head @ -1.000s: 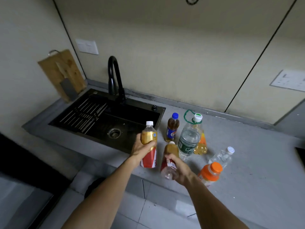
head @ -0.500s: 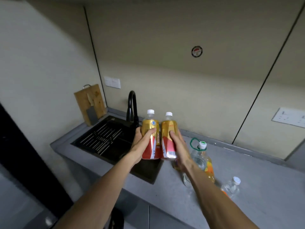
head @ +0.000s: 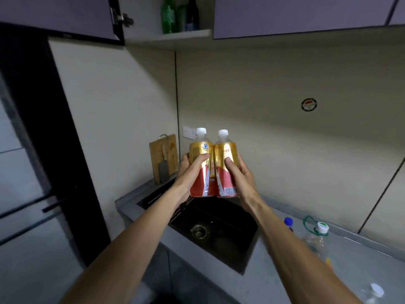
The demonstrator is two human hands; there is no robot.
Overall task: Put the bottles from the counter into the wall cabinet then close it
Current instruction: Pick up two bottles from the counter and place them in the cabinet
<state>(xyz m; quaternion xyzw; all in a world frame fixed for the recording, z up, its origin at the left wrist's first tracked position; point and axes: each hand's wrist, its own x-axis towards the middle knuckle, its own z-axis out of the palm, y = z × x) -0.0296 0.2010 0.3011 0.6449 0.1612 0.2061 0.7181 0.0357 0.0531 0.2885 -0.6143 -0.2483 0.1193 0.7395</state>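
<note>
My left hand grips a gold-and-red bottle with a white cap. My right hand grips a second gold-and-red bottle of the same kind. Both bottles are upright, touching side by side, raised above the sink. The wall cabinet at top centre stands open, its door swung left, with green and dark bottles on its shelf. On the counter at lower right stand a blue-capped bottle, a large clear bottle with a green handle and a clear white-capped bottle.
A black sink lies below the hands. A wooden cutting board leans in the corner. A closed cabinet door is right of the open cabinet. A dark tall frame stands at the left.
Both hands have lifted the two gold-and-red bottles from the counter and brought them together. The view has tilted up, so the open wall cabinet is now in sight.
</note>
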